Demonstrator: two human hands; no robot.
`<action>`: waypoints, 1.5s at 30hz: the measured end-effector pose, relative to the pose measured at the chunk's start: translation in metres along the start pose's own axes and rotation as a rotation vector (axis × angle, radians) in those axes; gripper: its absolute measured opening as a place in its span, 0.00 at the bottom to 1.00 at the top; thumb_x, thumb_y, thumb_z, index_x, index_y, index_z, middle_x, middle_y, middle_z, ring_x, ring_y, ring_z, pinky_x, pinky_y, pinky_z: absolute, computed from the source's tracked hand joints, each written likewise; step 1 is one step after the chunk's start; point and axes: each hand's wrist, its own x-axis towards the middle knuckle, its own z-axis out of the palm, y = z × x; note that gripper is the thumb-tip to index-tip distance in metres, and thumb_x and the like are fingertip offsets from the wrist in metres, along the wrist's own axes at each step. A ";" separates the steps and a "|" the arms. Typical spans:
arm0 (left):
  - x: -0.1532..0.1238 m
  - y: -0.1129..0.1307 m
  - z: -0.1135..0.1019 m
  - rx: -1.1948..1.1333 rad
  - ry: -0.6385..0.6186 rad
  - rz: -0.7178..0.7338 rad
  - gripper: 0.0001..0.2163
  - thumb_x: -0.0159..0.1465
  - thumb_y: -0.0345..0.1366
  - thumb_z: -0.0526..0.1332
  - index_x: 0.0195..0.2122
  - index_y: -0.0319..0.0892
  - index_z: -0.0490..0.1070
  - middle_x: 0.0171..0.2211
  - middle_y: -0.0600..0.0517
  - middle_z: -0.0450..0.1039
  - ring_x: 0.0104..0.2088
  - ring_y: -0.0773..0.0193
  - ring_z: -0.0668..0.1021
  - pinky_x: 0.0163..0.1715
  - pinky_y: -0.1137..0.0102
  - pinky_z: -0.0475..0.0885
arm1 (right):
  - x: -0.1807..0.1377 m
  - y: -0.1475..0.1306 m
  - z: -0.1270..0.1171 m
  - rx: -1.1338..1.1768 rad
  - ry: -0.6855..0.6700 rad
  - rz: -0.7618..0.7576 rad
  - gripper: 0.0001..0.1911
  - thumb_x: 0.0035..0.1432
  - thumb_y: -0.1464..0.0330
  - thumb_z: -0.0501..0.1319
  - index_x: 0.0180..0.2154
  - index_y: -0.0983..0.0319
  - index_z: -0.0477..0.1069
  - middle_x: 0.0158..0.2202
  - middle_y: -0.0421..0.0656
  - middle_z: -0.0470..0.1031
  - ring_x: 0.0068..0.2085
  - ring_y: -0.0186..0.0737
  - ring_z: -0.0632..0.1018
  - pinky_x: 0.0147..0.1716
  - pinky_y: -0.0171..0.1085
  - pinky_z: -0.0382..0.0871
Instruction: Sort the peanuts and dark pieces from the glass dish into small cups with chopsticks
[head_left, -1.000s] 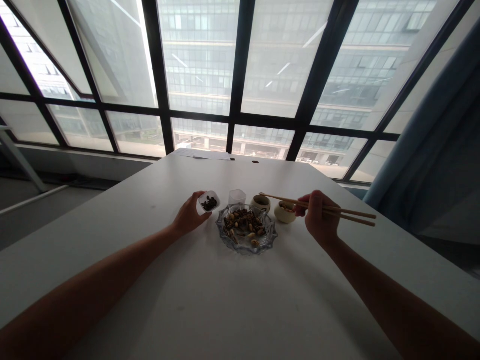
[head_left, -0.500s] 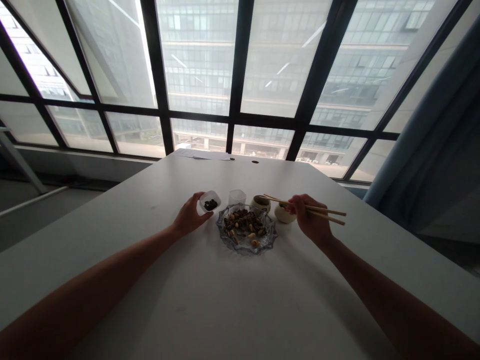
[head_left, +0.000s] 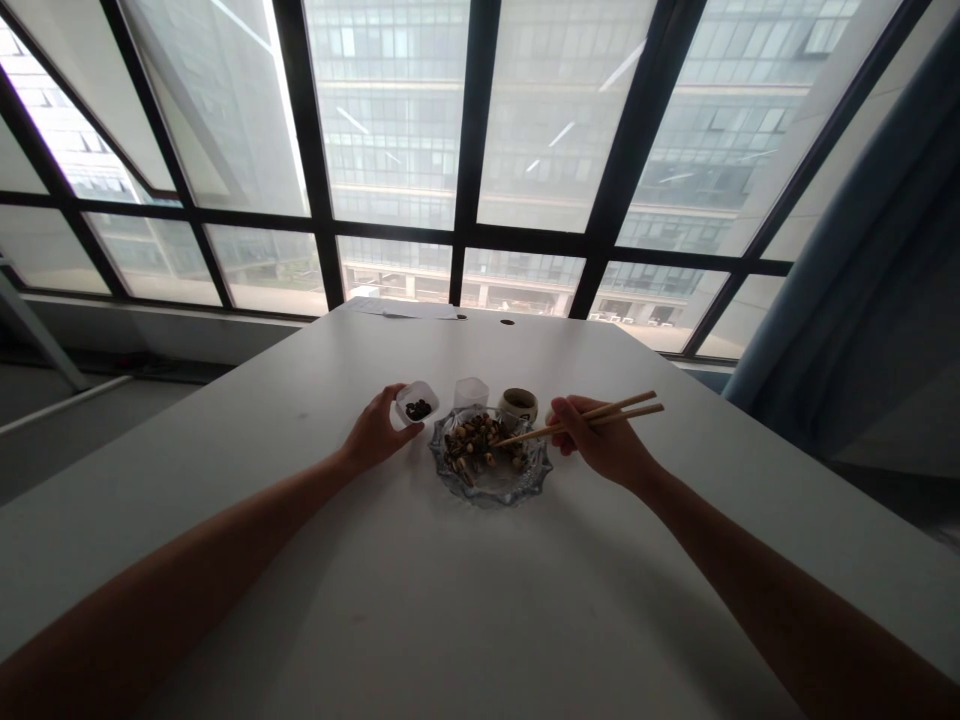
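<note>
A scalloped glass dish [head_left: 491,482] holding mixed nuts and seeds sits on the white table [head_left: 465,590]. My left hand [head_left: 373,436] grips a small white square cup [head_left: 417,403] with dark seeds in it, just left of the dish. My right hand [head_left: 602,441] is closed on a pair of wooden chopsticks [head_left: 592,417]; their tips reach down into the nuts in the dish. Behind the dish stand a small clear plastic cup [head_left: 471,392] and a round ceramic cup [head_left: 519,403]. A second ceramic cup is hidden behind my right hand.
Papers [head_left: 409,309] lie at the table's far edge, beside a small dark hole [head_left: 508,322] in the tabletop. Large black-framed windows [head_left: 465,150] rise behind the table. A blue-grey curtain [head_left: 870,270] hangs at the right.
My right hand has moved left from above the right ceramic cup and swung the chopstick tips down into the glass dish. My left hand has kept its hold on the white cup.
</note>
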 end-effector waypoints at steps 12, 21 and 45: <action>0.000 -0.001 0.002 -0.005 0.014 0.022 0.28 0.54 0.44 0.67 0.55 0.42 0.64 0.50 0.43 0.74 0.49 0.50 0.78 0.50 0.54 0.74 | -0.010 -0.008 0.019 0.103 -0.232 0.099 0.27 0.53 0.44 0.65 0.24 0.61 0.74 0.18 0.42 0.76 0.17 0.35 0.75 0.15 0.32 0.69; 0.000 0.000 0.001 -0.001 0.007 0.021 0.28 0.54 0.44 0.68 0.55 0.42 0.64 0.50 0.43 0.75 0.48 0.50 0.78 0.50 0.54 0.74 | -0.009 0.000 0.012 -0.054 0.022 -0.095 0.26 0.62 0.48 0.59 0.25 0.61 0.75 0.19 0.43 0.74 0.19 0.35 0.74 0.17 0.33 0.68; 0.002 0.001 0.001 -0.004 -0.016 0.009 0.29 0.54 0.45 0.68 0.55 0.42 0.64 0.49 0.43 0.75 0.48 0.50 0.78 0.50 0.54 0.74 | -0.020 0.003 0.037 0.120 -0.090 -0.017 0.27 0.59 0.44 0.59 0.23 0.60 0.70 0.19 0.41 0.75 0.18 0.34 0.74 0.16 0.33 0.67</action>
